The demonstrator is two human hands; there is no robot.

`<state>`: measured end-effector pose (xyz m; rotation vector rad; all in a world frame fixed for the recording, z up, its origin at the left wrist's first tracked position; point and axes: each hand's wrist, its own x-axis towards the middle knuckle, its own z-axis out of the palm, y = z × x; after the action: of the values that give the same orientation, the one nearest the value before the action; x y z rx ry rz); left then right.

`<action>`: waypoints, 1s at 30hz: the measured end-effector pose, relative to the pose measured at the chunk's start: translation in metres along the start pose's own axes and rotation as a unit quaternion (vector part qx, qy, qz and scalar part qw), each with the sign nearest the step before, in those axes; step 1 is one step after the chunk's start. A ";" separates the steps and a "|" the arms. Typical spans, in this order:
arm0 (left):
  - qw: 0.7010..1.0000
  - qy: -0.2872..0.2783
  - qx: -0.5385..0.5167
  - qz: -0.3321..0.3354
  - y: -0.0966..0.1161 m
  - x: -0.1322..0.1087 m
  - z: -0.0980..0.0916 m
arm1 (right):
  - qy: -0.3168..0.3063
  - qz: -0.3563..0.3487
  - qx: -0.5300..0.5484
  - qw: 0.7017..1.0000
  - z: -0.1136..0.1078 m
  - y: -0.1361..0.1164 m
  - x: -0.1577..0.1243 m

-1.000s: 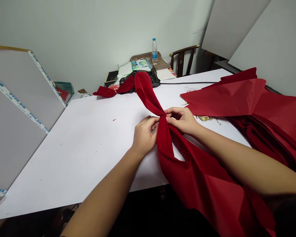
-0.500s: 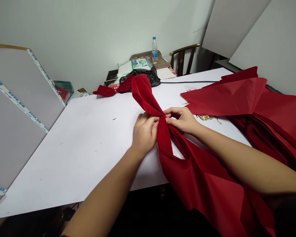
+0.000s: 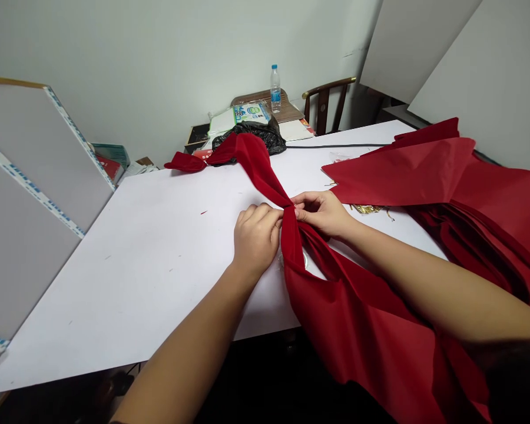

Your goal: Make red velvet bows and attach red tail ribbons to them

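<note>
Your left hand [image 3: 257,238] and right hand [image 3: 322,213] close on soft, limp red velvet [image 3: 292,244]; take narrow gather, loose length sags toward 5 o'clock.

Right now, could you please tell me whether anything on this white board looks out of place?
A small red mark stains the white board, and gold tinsel strands poke from under the red paper, looking stray.
</note>
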<state>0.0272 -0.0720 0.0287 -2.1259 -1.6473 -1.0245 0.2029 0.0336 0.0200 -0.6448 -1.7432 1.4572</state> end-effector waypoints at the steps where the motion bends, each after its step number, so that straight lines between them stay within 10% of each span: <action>1: 1.000 0.007 0.000 0.000 0.000 0.000 0.001 | 0.000 -0.004 -0.008 1.000 0.000 0.000 0.000; 30: 0.977 0.062 -0.204 -0.021 0.010 0.002 0.001 | -0.003 -0.007 0.004 1.000 -0.002 -0.001 0.000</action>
<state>0.0369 -0.0729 0.0308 -2.2148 -1.5321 -1.5920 0.2048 0.0345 0.0208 -0.6228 -1.7415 1.4566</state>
